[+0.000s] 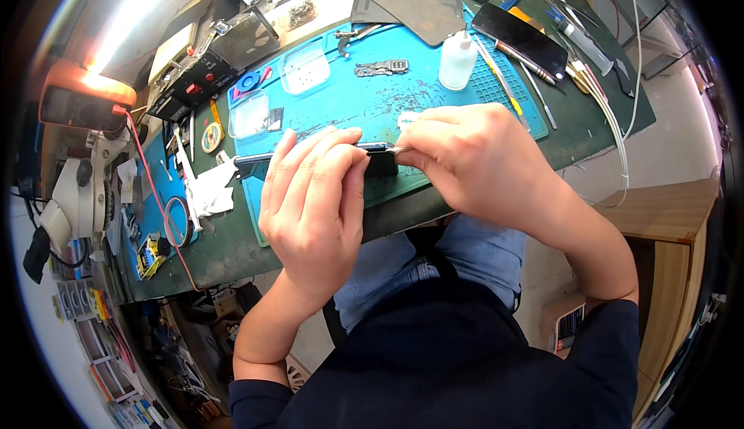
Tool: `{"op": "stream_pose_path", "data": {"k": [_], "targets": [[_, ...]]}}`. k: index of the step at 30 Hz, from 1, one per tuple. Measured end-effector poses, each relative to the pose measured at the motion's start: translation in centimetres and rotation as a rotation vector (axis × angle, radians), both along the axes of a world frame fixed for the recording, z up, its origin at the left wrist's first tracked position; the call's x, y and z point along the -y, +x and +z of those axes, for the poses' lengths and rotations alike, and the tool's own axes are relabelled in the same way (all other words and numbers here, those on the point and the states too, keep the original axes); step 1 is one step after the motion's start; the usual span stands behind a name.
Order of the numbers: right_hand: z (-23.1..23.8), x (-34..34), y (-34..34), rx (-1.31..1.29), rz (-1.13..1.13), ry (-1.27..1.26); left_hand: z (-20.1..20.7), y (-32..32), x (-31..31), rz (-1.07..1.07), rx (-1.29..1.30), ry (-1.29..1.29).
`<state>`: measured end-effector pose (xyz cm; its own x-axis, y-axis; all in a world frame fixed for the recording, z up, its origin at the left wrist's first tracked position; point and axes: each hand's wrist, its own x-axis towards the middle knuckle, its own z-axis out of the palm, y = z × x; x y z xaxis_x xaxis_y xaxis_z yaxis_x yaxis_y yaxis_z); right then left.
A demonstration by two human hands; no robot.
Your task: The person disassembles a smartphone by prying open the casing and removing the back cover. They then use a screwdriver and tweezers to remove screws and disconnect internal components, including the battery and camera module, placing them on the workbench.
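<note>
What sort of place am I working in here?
Most likely an electronics repair bench, probably for phones. A blue work mat covers the green table, a microscope stands at the left, and both hands grip a dark slim device over the mat.

White squeeze bottle on blue mat

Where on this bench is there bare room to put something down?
Bare blue mat lies between the small clear trays, the white bottle and the hands. Green mat right of the white cables is bare too. The back edge and left side are crowded.
</note>
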<state>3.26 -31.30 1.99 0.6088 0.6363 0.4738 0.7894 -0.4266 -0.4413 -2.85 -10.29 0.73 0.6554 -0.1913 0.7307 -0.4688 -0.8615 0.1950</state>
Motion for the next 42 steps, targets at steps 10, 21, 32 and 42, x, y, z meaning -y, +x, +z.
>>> {"op": "stream_pose_path", "data": {"k": [10,21,32,42], "targets": [[-2.5,0.1,-0.3,-0.091,-0.016,0.199,0.4,-0.2,0.3,0.017,-0.018,0.014],[-1.5,0.1,-0.4,0.002,-0.015,0.121,1.0,-0.4,0.3,0.019,-0.074,0.062],[-0.5,0.0,0.5,0.043,0.047,-0.005,1.0,-0.2,0.4,0.015,-0.098,0.055],[-1.7,0.7,0.8,-0.084,-0.001,0.155,1.3,0.6,0.0,-0.009,-0.127,0.048]]}}
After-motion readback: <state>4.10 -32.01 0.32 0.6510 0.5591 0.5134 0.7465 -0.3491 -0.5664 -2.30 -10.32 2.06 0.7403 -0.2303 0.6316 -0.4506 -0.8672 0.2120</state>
